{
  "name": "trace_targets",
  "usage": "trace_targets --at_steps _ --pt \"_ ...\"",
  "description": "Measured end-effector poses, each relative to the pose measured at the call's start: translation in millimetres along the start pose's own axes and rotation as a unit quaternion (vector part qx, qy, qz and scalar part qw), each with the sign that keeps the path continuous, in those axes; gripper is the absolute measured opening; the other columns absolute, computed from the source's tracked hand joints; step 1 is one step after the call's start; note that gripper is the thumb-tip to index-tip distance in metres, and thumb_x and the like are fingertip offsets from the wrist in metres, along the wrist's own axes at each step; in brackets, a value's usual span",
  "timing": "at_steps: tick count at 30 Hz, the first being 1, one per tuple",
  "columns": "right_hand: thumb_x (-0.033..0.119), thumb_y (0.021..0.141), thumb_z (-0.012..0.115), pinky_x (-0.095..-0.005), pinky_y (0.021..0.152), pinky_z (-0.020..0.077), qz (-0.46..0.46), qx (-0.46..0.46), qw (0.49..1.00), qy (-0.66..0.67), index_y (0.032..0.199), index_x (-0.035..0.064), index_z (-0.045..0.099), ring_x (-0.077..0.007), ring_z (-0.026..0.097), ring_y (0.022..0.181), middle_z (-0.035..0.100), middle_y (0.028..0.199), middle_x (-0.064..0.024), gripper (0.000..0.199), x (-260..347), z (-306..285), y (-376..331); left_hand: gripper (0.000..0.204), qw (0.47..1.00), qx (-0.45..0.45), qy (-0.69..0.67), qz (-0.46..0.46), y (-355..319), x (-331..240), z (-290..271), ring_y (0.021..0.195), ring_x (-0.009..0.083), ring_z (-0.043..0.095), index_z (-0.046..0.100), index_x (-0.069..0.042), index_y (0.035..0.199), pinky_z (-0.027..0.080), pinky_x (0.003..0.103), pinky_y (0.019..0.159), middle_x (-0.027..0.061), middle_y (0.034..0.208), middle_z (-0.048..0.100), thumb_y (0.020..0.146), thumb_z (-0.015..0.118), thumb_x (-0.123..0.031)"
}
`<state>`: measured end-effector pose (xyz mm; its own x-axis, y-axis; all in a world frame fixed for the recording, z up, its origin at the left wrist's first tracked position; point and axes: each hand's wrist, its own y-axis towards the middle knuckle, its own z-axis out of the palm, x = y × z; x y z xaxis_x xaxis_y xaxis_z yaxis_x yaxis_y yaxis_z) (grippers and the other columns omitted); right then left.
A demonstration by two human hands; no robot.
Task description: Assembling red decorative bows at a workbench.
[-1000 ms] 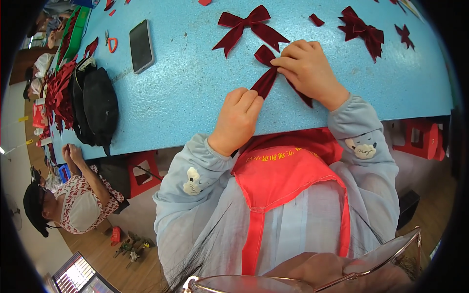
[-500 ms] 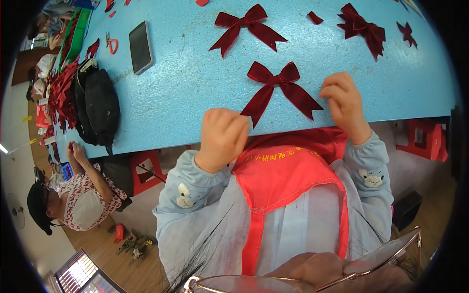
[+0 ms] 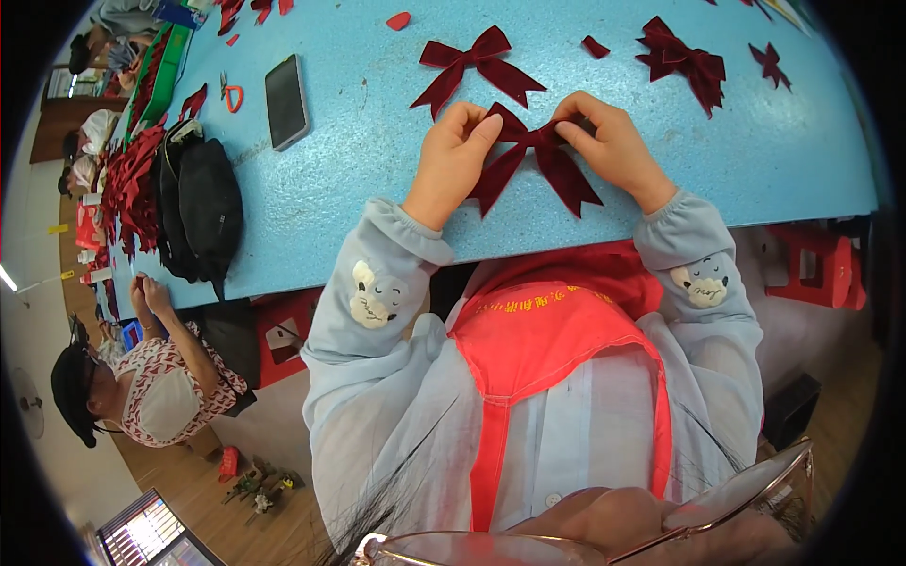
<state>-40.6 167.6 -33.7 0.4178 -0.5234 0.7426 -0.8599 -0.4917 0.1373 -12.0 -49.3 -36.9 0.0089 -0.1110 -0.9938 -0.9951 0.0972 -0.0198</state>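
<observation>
Our left hand (image 3: 451, 160) and right hand (image 3: 613, 146) | fingers pinching the dark red velvet ribbon bow (image 3: 533, 160) on the blue surface (image 3: 359, 179) | we should pull both loops evenly, gently.

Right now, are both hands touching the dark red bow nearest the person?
Touching. The head view shows the left hand and right hand pinching the loops of the bow on the blue table.

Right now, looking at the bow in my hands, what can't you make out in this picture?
- Head view: the loops of the dark red bow are covered by the left hand and right hand.
- The fingertip grip on the knot is hidden.
- The red pieces at the top are cut off by the edge.
- The small scissors are too small to detail.
</observation>
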Motion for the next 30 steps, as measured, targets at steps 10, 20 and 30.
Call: trace_targets --at_steps 10,20,30 --pt "0.002 0.086 0.052 -0.0248 0.082 0.0432 0.001 -0.013 0.937 0.349 0.113 0.0041 0.050 -0.0088 0.052 0.092 0.055 0.100 -0.0009 0.028 8.7 -4.4 -3.8 0.026 0.945 0.063 -0.282 -0.153 -8.6 -25.1 19.6 0.074 0.0147 0.058 0.056 0.002 0.104 0.049 0.027 0.065 0.0062 0.089 0.061 0.084 0.062 -0.012" --pt "0.004 0.087 0.051 -0.0257 0.089 0.0418 -0.008 -0.019 0.924 0.383 0.116 0.0023 0.049 -0.0112 0.052 0.099 0.056 0.107 -0.0036 0.030 5.6 -3.1 -6.9 0.025 0.906 0.010 -0.383 -0.181 -11.7 -23.3 29.9 0.074 0.0154 0.059 0.056 0.002 0.105 0.051 0.027 0.065 0.0075 0.090 0.061 0.086 0.060 -0.013" --pt "0.007 0.089 0.051 -0.0233 0.084 0.0433 -0.015 -0.033 0.923 0.383 0.112 0.0016 0.051 -0.0087 0.052 0.094 0.057 0.103 -0.0020 0.024 3.4 -3.5 -6.0 0.023 0.906 -0.007 -0.387 -0.171 -11.3 -22.7 39.4 0.074 0.0148 0.059 0.057 0.002 0.104 0.051 0.027 0.065 0.0075 0.090 0.061 0.086 0.059 -0.013"
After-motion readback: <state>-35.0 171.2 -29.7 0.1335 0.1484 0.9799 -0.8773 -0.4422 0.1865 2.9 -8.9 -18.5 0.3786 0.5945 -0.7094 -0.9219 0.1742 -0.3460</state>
